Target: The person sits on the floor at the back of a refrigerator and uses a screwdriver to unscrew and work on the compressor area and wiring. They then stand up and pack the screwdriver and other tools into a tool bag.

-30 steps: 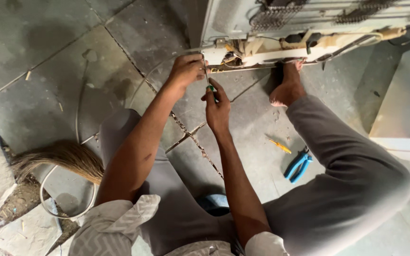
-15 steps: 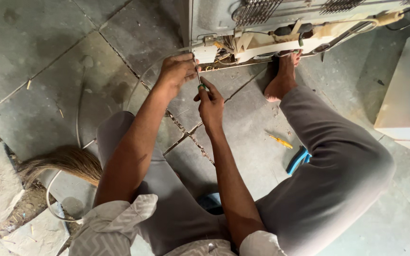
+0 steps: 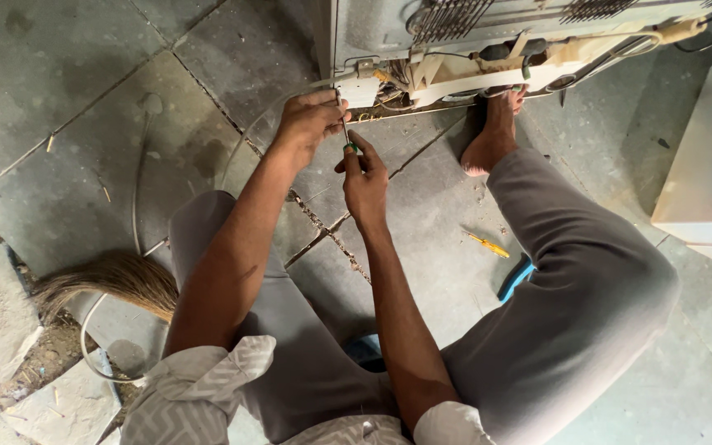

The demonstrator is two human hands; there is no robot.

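Our view has drawn nearer the appliance; right hand still pinches green screwdriver, left hand curled beside it; cracked stone floor, broom left

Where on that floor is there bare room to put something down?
Bare stone floor lies left of the left hand, above the broom. A smaller patch sits between the knees, beside the yellow screwdriver. It is crowded at the appliance's underside, where both hands, the right hand and a foot meet.
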